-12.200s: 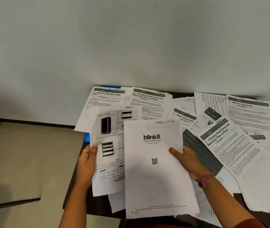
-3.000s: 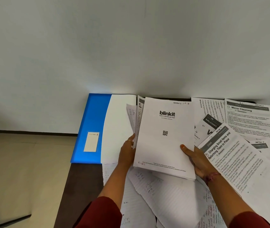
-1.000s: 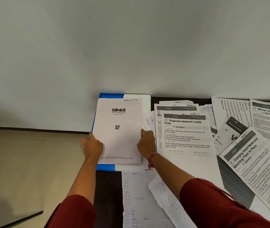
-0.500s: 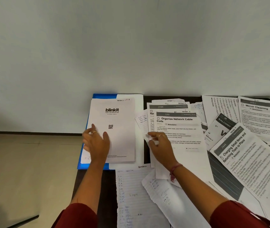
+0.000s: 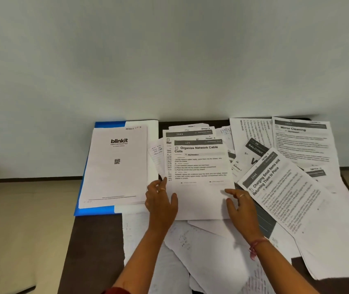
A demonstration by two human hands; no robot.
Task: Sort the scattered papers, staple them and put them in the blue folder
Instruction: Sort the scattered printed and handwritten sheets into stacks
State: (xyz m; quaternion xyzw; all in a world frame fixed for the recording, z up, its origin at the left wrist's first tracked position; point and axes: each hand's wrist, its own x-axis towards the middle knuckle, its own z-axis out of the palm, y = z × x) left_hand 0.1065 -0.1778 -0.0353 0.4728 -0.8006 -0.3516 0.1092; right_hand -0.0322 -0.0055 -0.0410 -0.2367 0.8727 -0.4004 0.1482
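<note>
On blue folder (image 5: 103, 210): "blinkit" sheet (image 5: 116, 166)

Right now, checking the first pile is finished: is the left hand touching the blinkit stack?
Apart. The head view shows the left hand right of the blinkit stack, a strip of white paper visible between them.

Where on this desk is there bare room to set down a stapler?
Bare dark table shows at the near left, below the blue folder and left of the handwritten sheets. Everything right of the blinkit stack is crowded with overlapping papers.
</note>
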